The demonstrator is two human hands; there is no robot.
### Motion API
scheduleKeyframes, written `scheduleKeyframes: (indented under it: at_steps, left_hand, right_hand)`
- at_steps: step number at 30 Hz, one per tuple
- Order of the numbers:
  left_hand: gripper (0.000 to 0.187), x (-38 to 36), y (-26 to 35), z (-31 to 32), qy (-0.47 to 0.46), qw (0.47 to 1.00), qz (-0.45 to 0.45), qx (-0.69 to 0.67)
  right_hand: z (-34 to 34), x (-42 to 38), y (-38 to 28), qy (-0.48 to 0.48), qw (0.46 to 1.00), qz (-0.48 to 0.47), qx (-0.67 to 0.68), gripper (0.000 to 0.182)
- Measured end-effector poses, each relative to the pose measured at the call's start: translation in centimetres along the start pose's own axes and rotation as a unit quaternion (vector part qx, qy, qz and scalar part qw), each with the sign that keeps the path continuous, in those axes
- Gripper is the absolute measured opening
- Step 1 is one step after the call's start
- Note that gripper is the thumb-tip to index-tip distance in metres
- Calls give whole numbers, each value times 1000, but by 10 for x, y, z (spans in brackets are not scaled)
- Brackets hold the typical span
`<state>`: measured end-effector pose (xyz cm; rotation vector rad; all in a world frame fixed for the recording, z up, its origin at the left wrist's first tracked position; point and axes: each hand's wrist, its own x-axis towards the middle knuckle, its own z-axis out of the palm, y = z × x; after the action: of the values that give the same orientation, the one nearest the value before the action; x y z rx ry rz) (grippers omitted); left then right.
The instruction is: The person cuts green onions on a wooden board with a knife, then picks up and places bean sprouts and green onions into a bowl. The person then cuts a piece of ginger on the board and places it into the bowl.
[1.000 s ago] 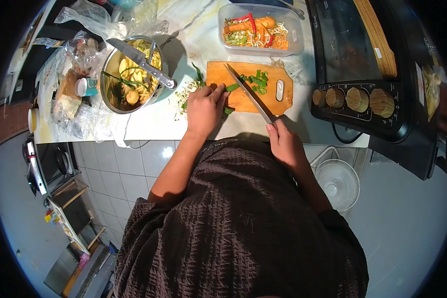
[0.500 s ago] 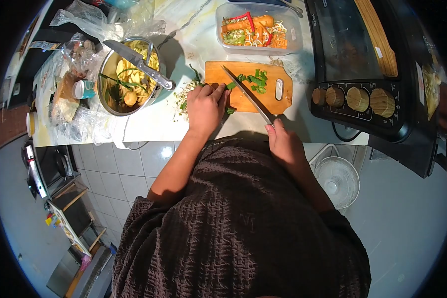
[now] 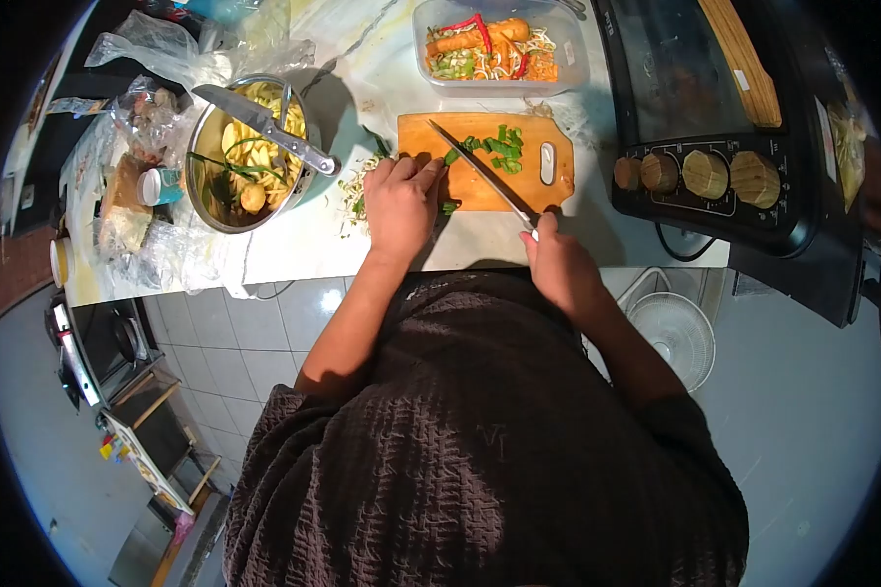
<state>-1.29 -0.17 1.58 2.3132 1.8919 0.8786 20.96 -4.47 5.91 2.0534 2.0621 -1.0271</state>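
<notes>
My right hand (image 3: 561, 256) grips the handle of a knife (image 3: 482, 176), its blade slanting up and left across the wooden cutting board (image 3: 519, 201). The fingers of my left hand (image 3: 401, 205) are curled at the board's left edge, pressing down on a green vegetable (image 3: 448, 207) that looks like spring onion; most of it is hidden under the hand. Cut green pieces (image 3: 504, 147) lie on the board to the right of the blade. Beside my left hand, bean sprouts (image 3: 353, 207) lie in a small heap on the counter.
A metal pot (image 3: 199, 196) of pale yellow pieces stands left, with a second knife (image 3: 255, 119) across its rim. Behind the board is a plastic container (image 3: 576, 59) of carrots, chilies and sprouts. A black oven (image 3: 695, 215) stands right; plastic bags (image 3: 152, 49) lie left.
The view has shifted slightly, so the counter sits a little higher. My right hand and the knife stay nearly the same over the board, and my left hand keeps its place.
</notes>
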Motion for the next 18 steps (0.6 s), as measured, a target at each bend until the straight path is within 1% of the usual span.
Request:
scheduleKeyframes:
  at_steps: [3,6,7,10,12,15,18]
  left_hand:
    - [11,2,-2,-2,-11,1000,28,3]
    - [11,5,-7,-3,-49,998,21,-22]
    - [11,6,-6,-3,-48,998,24,-24]
    - [12,4,-5,-5,-48,999,12,-16]
    - [12,1,-3,-2,-49,999,-22,-1]
    - [12,1,-2,0,-29,999,-12,-6]
    - [12,1,-4,-2,-47,998,-23,-19]
  right_hand:
    - [-11,6,-4,-5,1000,-18,-19,34]
    - [-13,3,-10,12,1000,-13,-16,34]
    - [-12,2,-8,15,1000,-11,-16,34]
    - [-3,-3,0,9,1000,-16,1,35]
    - [0,-10,10,15,1000,-7,-3,35]
    - [4,-16,18,19,1000,-8,5,33]
    - [3,-20,17,19,1000,8,-14,32]
